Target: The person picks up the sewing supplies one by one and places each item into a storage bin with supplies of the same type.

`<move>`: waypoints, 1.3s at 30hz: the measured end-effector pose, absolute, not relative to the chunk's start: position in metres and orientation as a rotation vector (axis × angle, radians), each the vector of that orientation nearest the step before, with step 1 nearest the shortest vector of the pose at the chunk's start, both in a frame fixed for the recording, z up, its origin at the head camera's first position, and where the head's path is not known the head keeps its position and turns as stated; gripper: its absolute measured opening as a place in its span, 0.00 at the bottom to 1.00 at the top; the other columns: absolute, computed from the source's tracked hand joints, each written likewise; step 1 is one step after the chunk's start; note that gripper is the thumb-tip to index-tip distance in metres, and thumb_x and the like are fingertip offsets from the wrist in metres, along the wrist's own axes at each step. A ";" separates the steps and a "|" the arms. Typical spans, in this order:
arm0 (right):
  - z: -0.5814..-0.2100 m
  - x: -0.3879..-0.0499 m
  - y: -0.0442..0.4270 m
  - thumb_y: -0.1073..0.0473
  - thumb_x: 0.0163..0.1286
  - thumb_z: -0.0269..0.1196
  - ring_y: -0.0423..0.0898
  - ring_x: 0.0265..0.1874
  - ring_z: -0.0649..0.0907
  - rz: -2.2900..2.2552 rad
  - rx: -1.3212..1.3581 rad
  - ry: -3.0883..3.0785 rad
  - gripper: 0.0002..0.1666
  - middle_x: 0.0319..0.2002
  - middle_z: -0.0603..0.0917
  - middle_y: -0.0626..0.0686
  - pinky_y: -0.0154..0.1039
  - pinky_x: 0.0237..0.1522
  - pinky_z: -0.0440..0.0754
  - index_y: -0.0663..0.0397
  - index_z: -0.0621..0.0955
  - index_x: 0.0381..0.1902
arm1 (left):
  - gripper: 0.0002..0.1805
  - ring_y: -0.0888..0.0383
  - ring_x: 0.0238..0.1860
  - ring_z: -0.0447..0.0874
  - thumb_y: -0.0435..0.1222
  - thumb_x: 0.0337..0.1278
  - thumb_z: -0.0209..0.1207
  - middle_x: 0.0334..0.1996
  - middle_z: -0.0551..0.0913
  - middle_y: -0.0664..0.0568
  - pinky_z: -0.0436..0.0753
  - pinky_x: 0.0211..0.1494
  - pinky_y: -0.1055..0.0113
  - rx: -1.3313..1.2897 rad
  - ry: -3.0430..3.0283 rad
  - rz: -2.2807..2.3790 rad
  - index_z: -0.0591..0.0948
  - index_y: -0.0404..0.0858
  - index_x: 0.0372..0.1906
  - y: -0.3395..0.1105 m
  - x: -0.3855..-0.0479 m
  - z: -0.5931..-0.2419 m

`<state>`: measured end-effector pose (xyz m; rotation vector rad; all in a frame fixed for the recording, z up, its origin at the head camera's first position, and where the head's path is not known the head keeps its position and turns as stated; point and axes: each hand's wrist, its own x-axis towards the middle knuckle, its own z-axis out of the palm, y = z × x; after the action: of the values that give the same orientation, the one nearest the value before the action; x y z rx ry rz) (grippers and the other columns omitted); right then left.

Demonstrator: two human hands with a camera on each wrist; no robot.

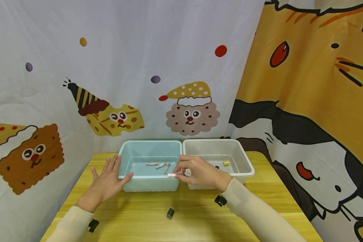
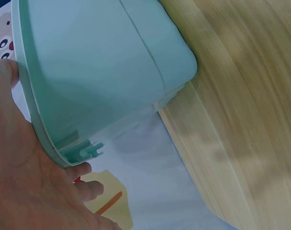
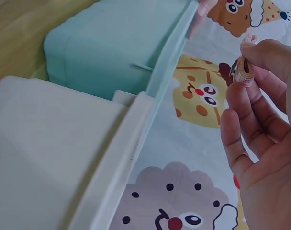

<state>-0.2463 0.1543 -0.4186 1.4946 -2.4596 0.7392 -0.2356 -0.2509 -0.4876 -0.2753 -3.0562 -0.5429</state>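
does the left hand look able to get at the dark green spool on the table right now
Probably yes: the left hand only rests on the light blue bin's rim, and no object shows between it and the dark green spool on the table.

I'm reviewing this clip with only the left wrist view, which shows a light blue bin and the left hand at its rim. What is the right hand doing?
Observer: The right hand pinches a small pink-and-white piece.
Operator: Is anything lying inside the light blue bin?
Observer: Yes, the head view shows three similar pieces on its floor.
Operator: Anything small on the table in front of it?
Observer: A dark green spool, toward the person.
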 end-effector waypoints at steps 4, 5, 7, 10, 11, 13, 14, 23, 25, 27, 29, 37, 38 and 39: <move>-0.413 -0.254 0.149 0.62 0.81 0.77 0.36 0.43 0.92 0.747 1.496 -2.459 0.05 0.45 0.92 0.46 0.27 0.49 0.92 0.50 0.96 0.50 | 0.65 0.21 0.96 0.41 0.76 0.84 0.48 0.97 0.46 0.30 0.32 0.78 0.01 -0.273 -3.054 -0.539 0.48 0.30 0.97 -0.251 -0.236 -0.488; -0.411 -0.256 0.148 0.62 0.80 0.78 0.37 0.43 0.92 0.742 1.497 -2.454 0.04 0.45 0.92 0.47 0.28 0.49 0.92 0.51 0.96 0.50 | 0.65 0.21 0.96 0.41 0.76 0.84 0.48 0.97 0.46 0.30 0.32 0.78 0.01 -0.273 -3.055 -0.539 0.48 0.30 0.97 -0.251 -0.236 -0.488; -0.409 -0.260 0.145 0.61 0.80 0.78 0.39 0.42 0.93 0.724 1.495 -2.449 0.05 0.44 0.93 0.47 0.30 0.49 0.93 0.51 0.96 0.50 | 0.65 0.21 0.96 0.41 0.76 0.84 0.48 0.97 0.45 0.30 0.32 0.78 0.01 -0.273 -3.055 -0.537 0.48 0.30 0.97 -0.251 -0.236 -0.488; -0.405 -0.266 0.140 0.61 0.80 0.78 0.40 0.41 0.92 0.696 1.484 -2.465 0.05 0.44 0.93 0.48 0.33 0.48 0.95 0.51 0.96 0.50 | 0.65 0.22 0.96 0.41 0.76 0.84 0.48 0.97 0.45 0.30 0.32 0.78 0.01 -0.272 -3.056 -0.537 0.48 0.30 0.97 -0.251 -0.236 -0.488; -0.404 -0.268 0.139 0.60 0.81 0.77 0.40 0.40 0.92 0.688 1.479 -2.474 0.05 0.44 0.93 0.48 0.34 0.47 0.95 0.51 0.96 0.50 | 0.65 0.22 0.96 0.41 0.76 0.84 0.48 0.97 0.45 0.30 0.32 0.78 0.01 -0.273 -3.055 -0.538 0.48 0.30 0.97 -0.251 -0.236 -0.488; -0.401 -0.271 0.136 0.60 0.81 0.77 0.41 0.40 0.92 0.672 1.469 -2.492 0.05 0.44 0.93 0.48 0.35 0.47 0.94 0.51 0.96 0.50 | 0.65 0.22 0.96 0.41 0.76 0.84 0.48 0.97 0.46 0.30 0.33 0.78 0.00 -0.274 -3.053 -0.537 0.48 0.30 0.97 -0.251 -0.236 -0.488; -0.399 -0.273 0.135 0.60 0.81 0.77 0.42 0.40 0.92 0.668 1.462 -2.504 0.05 0.44 0.93 0.48 0.36 0.47 0.94 0.50 0.96 0.50 | 0.65 0.22 0.96 0.41 0.76 0.84 0.48 0.97 0.46 0.30 0.33 0.78 0.00 -0.275 -3.051 -0.537 0.48 0.30 0.97 -0.251 -0.236 -0.488; -0.387 -0.291 0.121 0.59 0.82 0.77 0.40 0.41 0.89 0.685 1.456 -2.570 0.04 0.43 0.92 0.46 0.32 0.47 0.90 0.48 0.97 0.50 | 0.65 0.21 0.96 0.41 0.76 0.85 0.48 0.97 0.46 0.30 0.33 0.78 0.00 -0.280 -3.051 -0.534 0.47 0.30 0.97 -0.251 -0.236 -0.488; -0.385 -0.295 0.118 0.59 0.82 0.76 0.41 0.41 0.89 0.683 1.461 -2.581 0.05 0.43 0.92 0.47 0.32 0.48 0.91 0.48 0.97 0.50 | 0.65 0.21 0.96 0.41 0.76 0.85 0.49 0.97 0.46 0.30 0.33 0.78 0.00 -0.279 -3.054 -0.537 0.47 0.30 0.97 -0.251 -0.236 -0.488; -0.383 -0.299 0.116 0.60 0.82 0.76 0.42 0.41 0.89 0.675 1.463 -2.592 0.05 0.44 0.93 0.48 0.33 0.48 0.90 0.49 0.97 0.50 | 0.64 0.21 0.96 0.41 0.75 0.85 0.50 0.97 0.45 0.30 0.32 0.78 0.00 -0.278 -3.056 -0.543 0.47 0.30 0.97 -0.251 -0.236 -0.488; -0.382 -0.303 0.113 0.60 0.82 0.76 0.41 0.41 0.89 0.659 1.465 -2.608 0.05 0.44 0.93 0.48 0.31 0.47 0.89 0.48 0.97 0.51 | 0.63 0.22 0.96 0.40 0.73 0.86 0.51 0.97 0.45 0.30 0.32 0.78 0.01 -0.277 -3.058 -0.546 0.47 0.30 0.97 -0.251 -0.236 -0.488; -0.379 -0.319 0.106 0.57 0.84 0.75 0.37 0.40 0.87 0.609 1.400 -2.712 0.06 0.45 0.93 0.47 0.33 0.47 0.88 0.46 0.97 0.52 | 0.62 0.22 0.96 0.41 0.72 0.86 0.52 0.97 0.45 0.30 0.32 0.78 0.01 -0.276 -3.051 -0.550 0.47 0.30 0.97 -0.252 -0.236 -0.488; -0.379 -0.321 0.106 0.57 0.84 0.75 0.37 0.41 0.87 0.610 1.388 -2.721 0.06 0.46 0.93 0.47 0.33 0.47 0.88 0.46 0.97 0.52 | 0.62 0.22 0.96 0.41 0.72 0.86 0.52 0.97 0.45 0.30 0.32 0.78 0.01 -0.277 -3.050 -0.549 0.47 0.30 0.97 -0.252 -0.236 -0.488; -0.379 -0.323 0.105 0.57 0.84 0.75 0.37 0.41 0.87 0.608 1.380 -2.723 0.06 0.46 0.94 0.47 0.33 0.47 0.88 0.46 0.97 0.52 | 0.62 0.22 0.96 0.41 0.72 0.86 0.52 0.97 0.45 0.30 0.32 0.78 0.01 -0.277 -3.049 -0.551 0.47 0.30 0.97 -0.252 -0.236 -0.488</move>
<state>-0.3231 0.1050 -0.3791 1.3804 -2.7225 0.6083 -0.2359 -0.2517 -0.4878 -0.2774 -3.0491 -0.5507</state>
